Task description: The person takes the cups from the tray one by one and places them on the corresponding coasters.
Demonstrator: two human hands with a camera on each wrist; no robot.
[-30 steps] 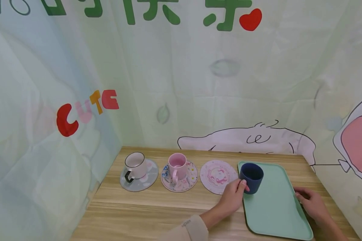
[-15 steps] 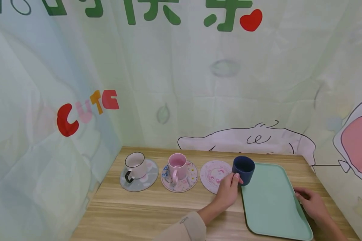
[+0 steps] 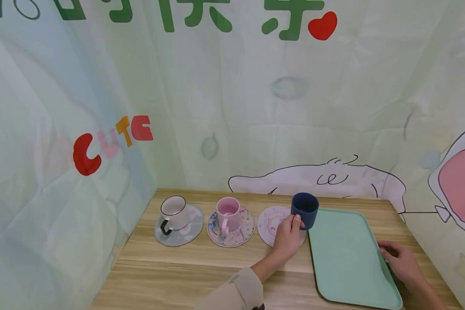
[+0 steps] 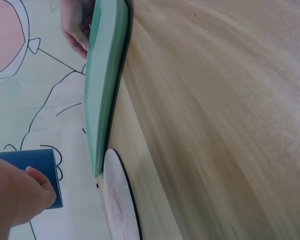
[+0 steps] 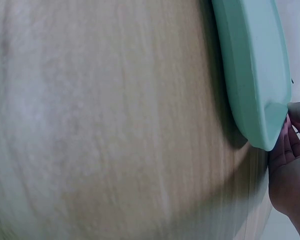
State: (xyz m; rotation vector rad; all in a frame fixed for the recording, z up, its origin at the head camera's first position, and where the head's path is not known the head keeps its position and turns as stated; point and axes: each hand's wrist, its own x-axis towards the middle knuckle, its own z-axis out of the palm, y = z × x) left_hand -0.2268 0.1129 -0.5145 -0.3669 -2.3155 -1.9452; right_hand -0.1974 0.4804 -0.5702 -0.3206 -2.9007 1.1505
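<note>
In the head view my left hand grips a dark blue mug by its near left side, where its handle is hidden behind the fingers. The mug is upright and hangs over the right part of a round pink coaster. The left wrist view shows the mug raised apart from the coaster. My right hand pinches the right rim of a mint green tray, thumb above and fingers by the underside, as the right wrist view shows the hand.
To the left, a pink mug stands on a floral coaster. Farther left, a white mug with a black handle stands on a grey coaster. A printed cloth hangs behind the wooden table.
My left hand has carried the blue mug leftward and slightly away, from over the tray's far left corner to over the pink coaster. The right hand and the tray stay in place.
</note>
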